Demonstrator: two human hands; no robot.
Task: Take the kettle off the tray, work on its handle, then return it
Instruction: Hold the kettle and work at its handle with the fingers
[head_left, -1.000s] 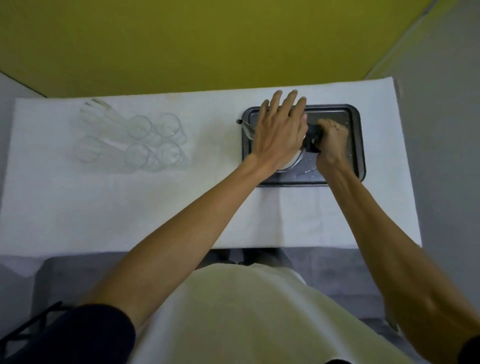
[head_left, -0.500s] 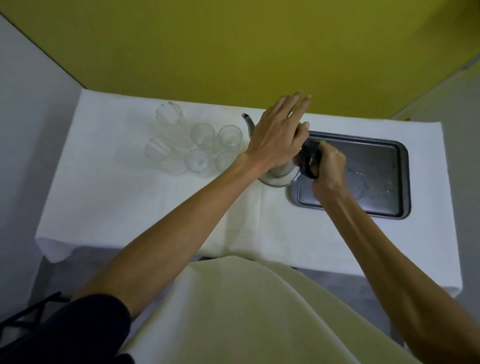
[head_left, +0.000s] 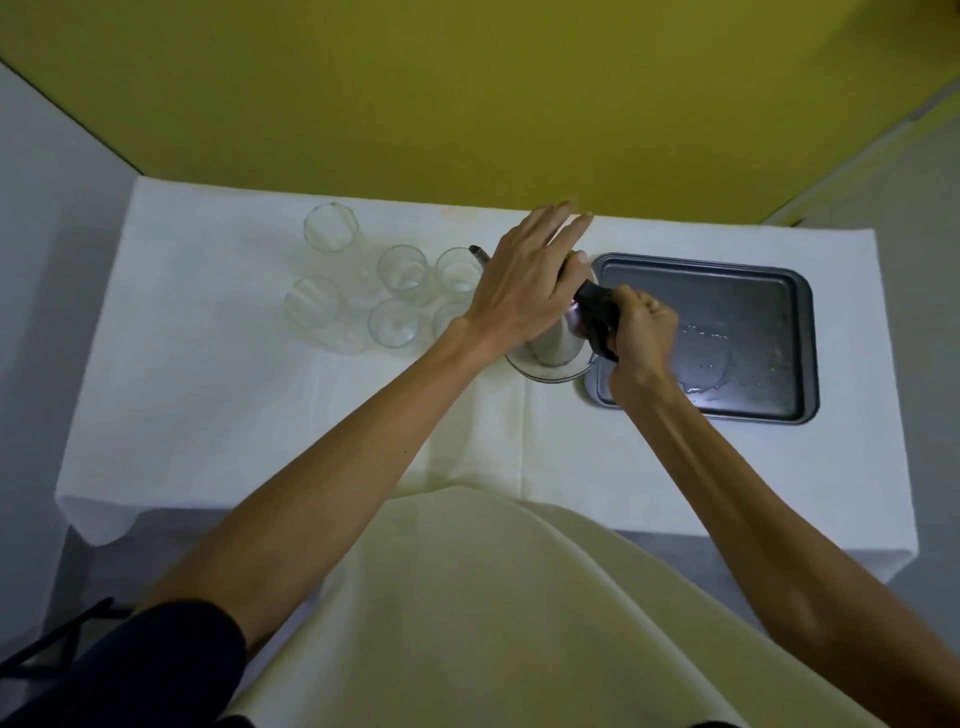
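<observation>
- Head view, task progress: the kettle (head_left: 550, 345) stands on the white tablecloth (head_left: 260, 405), just beside the left edge of the tray (head_left: 789, 343), its base seeming to overlap that edge a little. So I judge the first step, taking it off the tray, as good as done. The work on the handle looks to be just starting, and the return to the tray is left to do.
- Head view, hands: the right hand (head_left: 641, 332) is clenched around the kettle's black handle (head_left: 597, 309), thumb side towards the kettle body. The left hand (head_left: 524, 291) lies flat over the top of the kettle with the fingers stretched out and spread; it presses or steadies rather than grips, and whether the palm truly touches the lid is hidden beneath it.
- Head view, kettle: only the steel lower body, the round base and the thin spout (head_left: 479, 253) show; the spout points away to the left, towards the glasses.
- Head view, containers: the tray holds no object now, only a film of water drops and smears on its dark floor, thickest near the middle. Six clear glasses (head_left: 400, 270) stand in a cluster on the cloth to the left of the kettle; all look empty, though clear liquid would be hard to tell from here.
- What the kettle holds cannot be seen.
</observation>
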